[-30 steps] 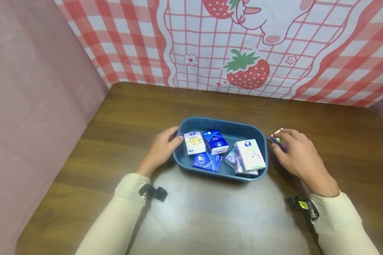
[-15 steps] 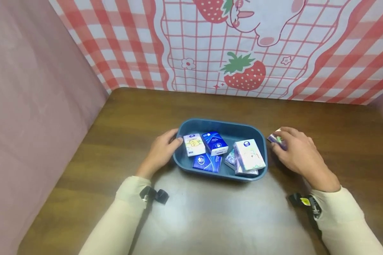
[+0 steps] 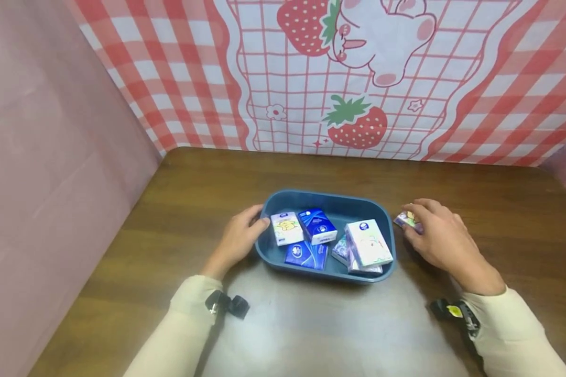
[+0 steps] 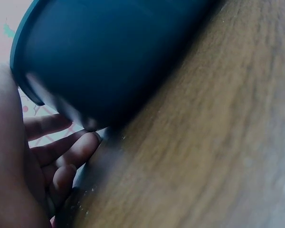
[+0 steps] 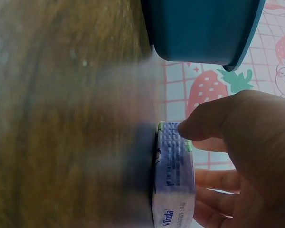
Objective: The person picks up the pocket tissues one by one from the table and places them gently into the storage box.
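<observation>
A dark blue plastic bin (image 3: pixel 346 207) sits on the table with several tissue packs in it. My left hand (image 3: pixel 239 236) grips its left end, thumb over the rim and fingers outside; the left wrist view has the bin's outer wall (image 4: pixel 109 57) filling the top. Just right of the bin, my right hand (image 3: pixel 441 238) pinches a small purple-and-white tissue pack (image 3: pixel 400 220), partly hidden under the fingers. In the right wrist view this pack (image 5: pixel 173 166) shows printed text on its side, the thumb at its upper edge and the other fingers behind it.
Inside the bin, a white pack (image 3: pixel 287 229) with a yellow figure and two blue packs (image 3: pixel 318 225) lie at the left. Another white pack (image 3: pixel 369 242) lies over others at the right. A strawberry-print checked cloth (image 3: pixel 358 125) hangs behind the wooden table (image 3: pixel 207 183).
The head view has tilted, so the bin and both hands appear lower in it. The left hand keeps its place on the bin; the right hand stays at the pack, which has shifted slightly.
</observation>
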`<action>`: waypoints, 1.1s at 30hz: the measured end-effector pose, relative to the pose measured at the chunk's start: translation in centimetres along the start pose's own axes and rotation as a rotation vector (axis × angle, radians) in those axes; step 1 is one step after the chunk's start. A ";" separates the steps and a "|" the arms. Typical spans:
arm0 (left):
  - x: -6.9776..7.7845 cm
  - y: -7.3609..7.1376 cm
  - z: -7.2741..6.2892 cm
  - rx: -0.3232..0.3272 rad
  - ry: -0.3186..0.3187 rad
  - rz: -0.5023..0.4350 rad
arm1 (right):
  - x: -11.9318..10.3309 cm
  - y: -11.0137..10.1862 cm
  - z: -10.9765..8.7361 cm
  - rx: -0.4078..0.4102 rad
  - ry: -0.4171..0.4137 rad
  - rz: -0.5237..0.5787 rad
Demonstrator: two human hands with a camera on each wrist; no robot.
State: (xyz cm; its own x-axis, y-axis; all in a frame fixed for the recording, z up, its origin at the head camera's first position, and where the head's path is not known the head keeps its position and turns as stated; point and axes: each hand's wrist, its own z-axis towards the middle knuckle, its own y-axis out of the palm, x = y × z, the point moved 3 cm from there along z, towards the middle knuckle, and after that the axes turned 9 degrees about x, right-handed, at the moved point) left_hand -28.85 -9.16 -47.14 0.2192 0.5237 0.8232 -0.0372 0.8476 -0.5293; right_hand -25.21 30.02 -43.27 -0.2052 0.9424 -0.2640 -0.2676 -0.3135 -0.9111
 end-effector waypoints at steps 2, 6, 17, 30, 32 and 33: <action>-0.1 -0.3 -0.5 0.011 0.000 -0.007 | -0.3 0.0 -0.1 0.004 -0.034 -0.010; -0.2 -0.6 -1.5 0.019 -0.001 -0.005 | -0.7 0.4 -0.8 0.012 -0.063 -0.018; 0.2 -0.1 -0.9 0.033 -0.006 -0.029 | -0.4 0.0 -0.9 0.021 -0.071 -0.047; 0.4 -0.1 -0.6 0.027 -0.020 -0.022 | -0.6 -0.4 -0.9 -0.024 -0.028 -0.059; 0.4 0.0 -0.6 0.026 -0.018 -0.018 | -0.6 -0.4 -0.9 -0.026 -0.026 -0.060; 0.4 0.0 -0.5 0.025 -0.016 -0.017 | -0.6 -0.5 -0.9 -0.027 -0.024 -0.061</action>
State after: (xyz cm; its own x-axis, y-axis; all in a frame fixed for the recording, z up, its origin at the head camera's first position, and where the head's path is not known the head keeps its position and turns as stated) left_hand -28.24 -8.99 -46.88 0.2045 0.5103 0.8353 -0.0578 0.8582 -0.5101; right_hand -24.14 29.72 -42.95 -0.2115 0.9566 -0.2002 -0.2548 -0.2518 -0.9336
